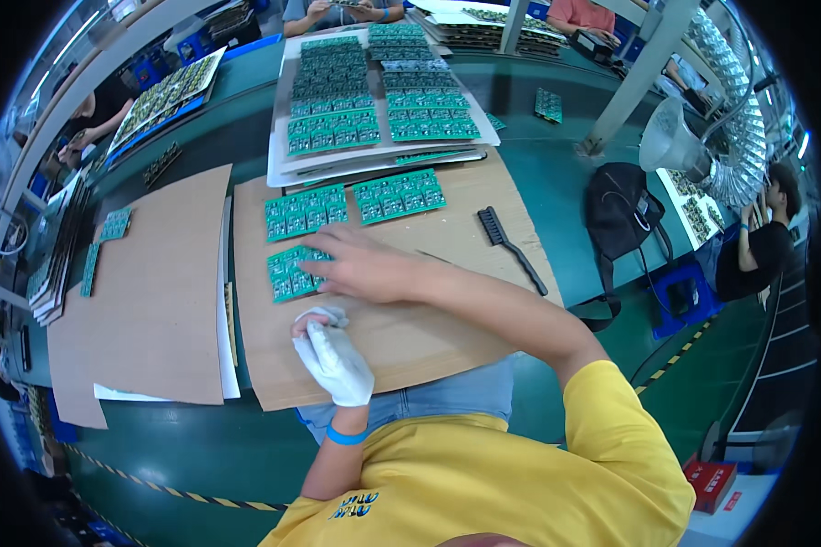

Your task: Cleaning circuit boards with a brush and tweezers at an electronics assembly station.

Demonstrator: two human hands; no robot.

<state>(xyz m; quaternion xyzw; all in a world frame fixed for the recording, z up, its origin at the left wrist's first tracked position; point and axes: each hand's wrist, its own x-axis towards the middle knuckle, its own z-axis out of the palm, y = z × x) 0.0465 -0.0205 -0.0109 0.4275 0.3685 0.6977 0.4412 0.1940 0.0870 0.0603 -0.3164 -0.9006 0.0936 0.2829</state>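
My right hand (360,263) is bare and reaches across the cardboard with its fingers apart. Its fingertips lie over the right part of a green circuit board panel (287,277), covering that side. Closer to me, my left hand (331,358) wears a white glove with some fingertips bare. Its fingers are curled together, and whatever they may hold is hidden. Just beyond the right hand, two more circuit board panels, a left one (306,211) and a right one (399,195), lie flat on the cardboard sheet (410,342).
A black brush (513,249) lies at the cardboard's right. Behind, a white board (285,166) bears rows of green panels. More cardboard (146,292) lies left. A black bag (622,211), a clear extraction hood (670,137) and a metal post (629,82) stand right. Other people sit around.
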